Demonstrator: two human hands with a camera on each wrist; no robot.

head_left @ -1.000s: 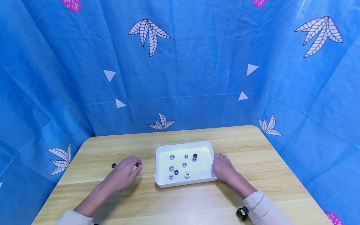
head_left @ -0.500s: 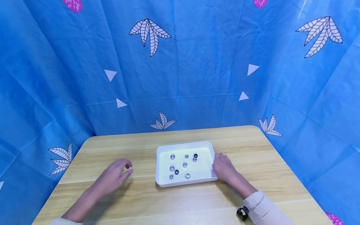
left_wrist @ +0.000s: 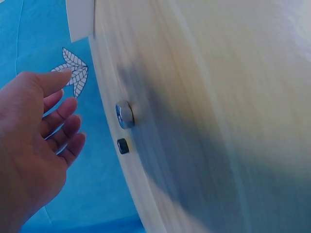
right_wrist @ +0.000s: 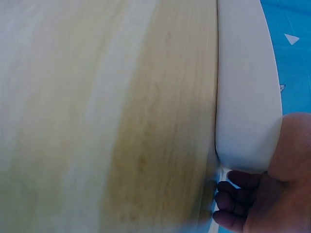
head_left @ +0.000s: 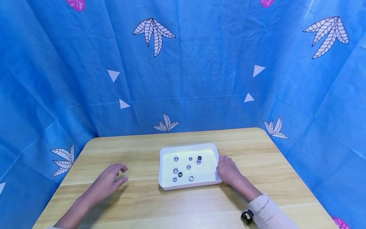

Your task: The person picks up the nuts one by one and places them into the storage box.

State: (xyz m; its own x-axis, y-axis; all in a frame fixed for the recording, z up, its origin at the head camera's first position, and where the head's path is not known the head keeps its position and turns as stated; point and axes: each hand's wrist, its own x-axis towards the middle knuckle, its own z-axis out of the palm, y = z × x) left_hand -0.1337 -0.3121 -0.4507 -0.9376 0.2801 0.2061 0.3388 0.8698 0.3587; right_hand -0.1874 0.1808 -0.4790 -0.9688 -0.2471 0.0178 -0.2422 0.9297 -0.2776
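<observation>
My right hand [head_left: 227, 170] grips the right end of a white tray [head_left: 206, 171]. In the right wrist view its fingers curl by the tray's end wall [right_wrist: 248, 87], and the thumb's tip is hidden. Several silver hex nuts [head_left: 191, 177] and two black nuts [head_left: 180, 174] lie spread inside the tray. Left of it, my left hand [head_left: 107, 183] hovers over the table, fingers loosely bent with nothing between them. The left wrist view has a large silver nut [left_wrist: 125, 115] and a small black nut [left_wrist: 123, 146] on the tabletop near that hand; the head view hides both.
The wooden table [head_left: 183, 210] has rounded far corners. A blue curtain [head_left: 200, 79] with leaf prints hangs behind it and along both sides. A black device [head_left: 247, 217] is strapped at my right wrist.
My left hand has moved left, away from the tray, and now covers the spot where a black nut showed on the table. The right hand and the tray have stayed put.
</observation>
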